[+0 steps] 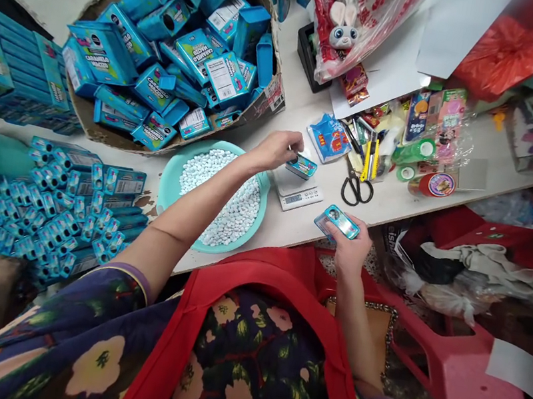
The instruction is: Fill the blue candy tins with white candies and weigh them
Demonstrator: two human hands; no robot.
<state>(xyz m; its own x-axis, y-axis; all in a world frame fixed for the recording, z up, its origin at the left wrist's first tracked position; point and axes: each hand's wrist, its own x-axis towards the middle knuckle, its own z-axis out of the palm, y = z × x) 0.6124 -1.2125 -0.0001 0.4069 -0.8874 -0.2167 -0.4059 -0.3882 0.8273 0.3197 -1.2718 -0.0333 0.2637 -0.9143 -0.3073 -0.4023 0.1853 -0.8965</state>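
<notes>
Left hand (274,150) pinching a small teal tin (301,165) onto the digital scale (296,193) for weighing, right hand (351,245) clasping a second tin (337,221) ready, bowl of white candies (221,196) close by on the counter (398,200).

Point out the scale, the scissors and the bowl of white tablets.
scale (301,197), head view, its front display edge.
scissors (356,188), head view, the black handles.
bowl (167,180), head view, its bare teal rim.

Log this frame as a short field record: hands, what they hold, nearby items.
left hand: fingers on a small teal tin sitting on the digital scale
right hand: holds a second teal tin at the table edge
basin: teal, filled with white candies
scissors: black, right of scale
carton: heaped with blue boxes
</notes>
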